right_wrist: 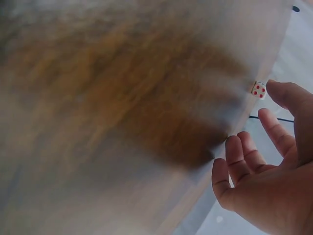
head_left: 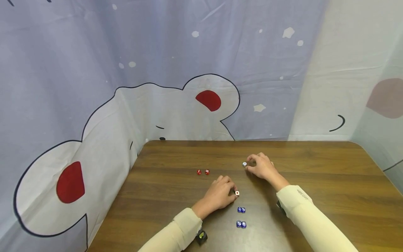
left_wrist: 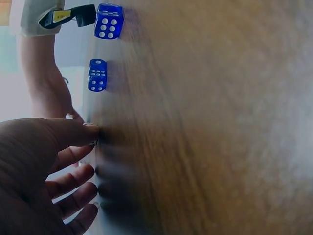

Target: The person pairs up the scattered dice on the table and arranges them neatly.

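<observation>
My left hand (head_left: pixel 220 192) pinches a white die (head_left: pixel 237 193) between thumb and index finger, low at the tabletop; its upper face carries one big red dot. In the left wrist view that die is hidden behind the thumb (left_wrist: pixel 73 132). Farther away and to the right, my right hand (head_left: pixel 261 166) has its thumb and index finger spread beside a second white die (head_left: pixel 244 164). The right wrist view puts this die (right_wrist: pixel 259 89), with red dots on one face, just past the thumb tip, with a gap between thumb and fingers.
Several blue dice (head_left: pixel 241 210) lie in two close pairs on the wooden table (head_left: pixel 330 182), nearer than the left hand. Two red dice (head_left: pixel 203 172) sit apart at the left, beyond that hand. A printed curtain (head_left: pixel 267 70) hangs behind the table's far edge.
</observation>
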`<state>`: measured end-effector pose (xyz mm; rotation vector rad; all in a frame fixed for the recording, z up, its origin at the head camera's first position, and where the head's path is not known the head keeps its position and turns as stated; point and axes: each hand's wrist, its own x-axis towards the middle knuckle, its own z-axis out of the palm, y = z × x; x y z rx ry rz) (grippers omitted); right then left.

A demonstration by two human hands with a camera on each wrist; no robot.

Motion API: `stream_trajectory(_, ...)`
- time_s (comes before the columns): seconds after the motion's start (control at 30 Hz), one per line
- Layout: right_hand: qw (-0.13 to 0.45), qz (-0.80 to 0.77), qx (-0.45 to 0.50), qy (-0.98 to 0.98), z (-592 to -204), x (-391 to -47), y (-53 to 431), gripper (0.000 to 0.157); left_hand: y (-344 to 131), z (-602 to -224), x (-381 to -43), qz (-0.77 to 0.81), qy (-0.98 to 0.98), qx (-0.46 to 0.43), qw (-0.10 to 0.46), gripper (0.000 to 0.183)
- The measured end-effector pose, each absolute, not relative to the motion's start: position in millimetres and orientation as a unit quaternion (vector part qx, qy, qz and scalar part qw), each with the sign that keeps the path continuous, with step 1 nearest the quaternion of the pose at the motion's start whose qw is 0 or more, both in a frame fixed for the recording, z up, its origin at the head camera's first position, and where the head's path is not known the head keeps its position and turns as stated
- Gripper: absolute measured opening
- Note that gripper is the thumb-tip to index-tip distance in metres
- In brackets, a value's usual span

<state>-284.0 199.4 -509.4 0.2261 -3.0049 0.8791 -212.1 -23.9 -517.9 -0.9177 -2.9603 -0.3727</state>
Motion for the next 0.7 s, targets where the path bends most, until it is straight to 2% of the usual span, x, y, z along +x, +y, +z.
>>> stream_trajectory(0.23, -0.011, 0.257, 0.066, -0.964, -511.9, -289.5, 196.9, 0.034, -23.3, -519.2, -208.8, -0.121, -0.948, -0.296, 0.005, 0.014)
stream_trajectory(0.7, -0.01, 0.243, 0.062, -0.968, -512.2, -293.3, 193.0, 0.024, -24.6, -521.2, -203.5, -0.125, -0.945, -0.302, 0.001, 0.014)
